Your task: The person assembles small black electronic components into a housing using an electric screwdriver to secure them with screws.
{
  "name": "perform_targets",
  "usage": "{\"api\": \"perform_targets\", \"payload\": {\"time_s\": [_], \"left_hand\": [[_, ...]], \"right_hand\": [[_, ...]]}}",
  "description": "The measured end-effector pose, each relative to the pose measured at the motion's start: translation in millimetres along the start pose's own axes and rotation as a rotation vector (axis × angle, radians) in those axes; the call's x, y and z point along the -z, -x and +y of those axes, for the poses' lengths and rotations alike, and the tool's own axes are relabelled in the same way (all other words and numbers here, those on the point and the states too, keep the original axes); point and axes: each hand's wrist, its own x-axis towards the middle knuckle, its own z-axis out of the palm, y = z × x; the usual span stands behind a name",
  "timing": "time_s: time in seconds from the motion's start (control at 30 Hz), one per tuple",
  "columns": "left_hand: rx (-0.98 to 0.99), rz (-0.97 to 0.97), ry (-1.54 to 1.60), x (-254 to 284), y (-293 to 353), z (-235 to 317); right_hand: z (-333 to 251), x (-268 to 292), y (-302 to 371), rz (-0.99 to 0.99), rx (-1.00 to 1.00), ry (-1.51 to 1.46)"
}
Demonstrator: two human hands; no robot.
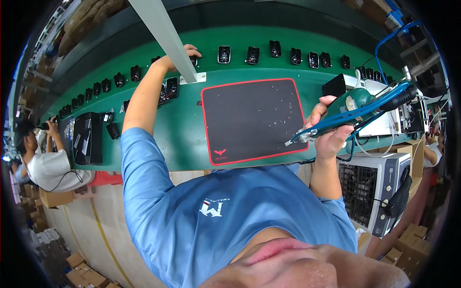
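My right hand (326,132) is closed around a green electric screwdriver (343,108) with blue tubing along it; its tip points down-left over the right edge of a black mat (249,120) with a red border. Reaching to the far side of the bench, my left hand (189,52) is partly hidden behind a pale metal post (165,36). Its fingers curl over a small black device (193,61), of which only a bit shows. Several small clear bits lie scattered on the mat.
Small black devices (224,54) stand in a row along the green bench strip (211,36). A black box (89,139) is on the left, near another person (57,163). At the right are a white machine (379,122), hanging cables and an air cooler (372,192) below.
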Motion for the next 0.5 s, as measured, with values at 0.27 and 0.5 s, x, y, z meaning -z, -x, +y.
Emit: {"api": "perform_targets", "payload": {"time_s": [0.27,0.5], "left_hand": [[0.230,0.626,0.033,30,138,44],[0.024,0.587,0.292,-47,151,221]], "right_hand": [[2,7,-5,-0.005,-0.007,-0.035],[-1,-39,-29,-0.072,0.017,-0.009]]}}
